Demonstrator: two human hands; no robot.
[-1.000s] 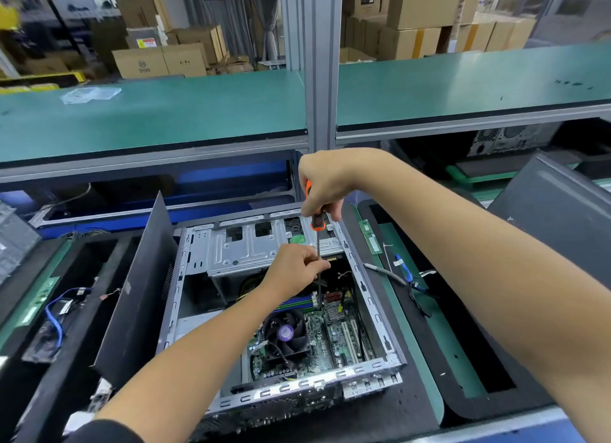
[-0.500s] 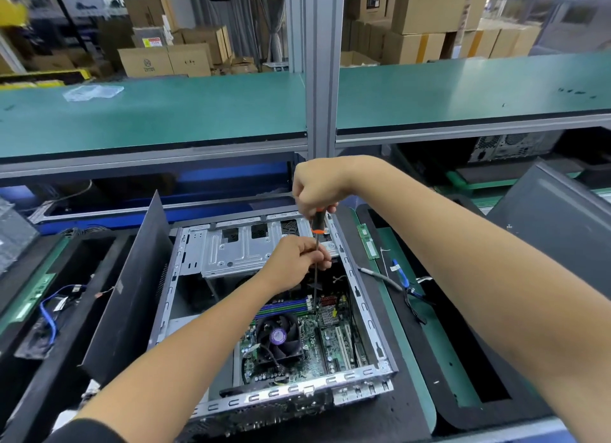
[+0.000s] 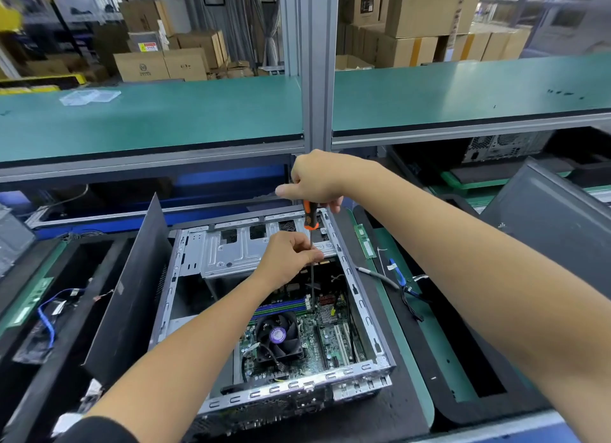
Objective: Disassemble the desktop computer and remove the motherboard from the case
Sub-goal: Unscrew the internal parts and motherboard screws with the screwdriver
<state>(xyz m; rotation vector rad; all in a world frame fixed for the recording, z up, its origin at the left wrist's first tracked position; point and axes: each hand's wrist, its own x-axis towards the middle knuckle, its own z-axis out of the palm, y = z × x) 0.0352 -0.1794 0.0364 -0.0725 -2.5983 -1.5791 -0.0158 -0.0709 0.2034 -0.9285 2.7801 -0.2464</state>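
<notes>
Motherboard [image 3: 327, 336] in case [image 3: 367, 313], right hand [image 3: 319, 181] gripping screwdriver [image 3: 310, 217], left hand [image 3: 291, 255] pinching shaft, fan [image 3: 277, 336] nearby

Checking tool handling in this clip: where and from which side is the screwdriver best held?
By the orange-and-black handle at the top, from above, as the right hand does. The screwdriver stands nearly upright with its thin shaft reaching down into the case. The left hand pinches the shaft partway down, apparently to steady it.

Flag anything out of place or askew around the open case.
A black side panel leans tilted against the case, and loose cables lie on the mat beside it. Otherwise nothing stands out.
</notes>
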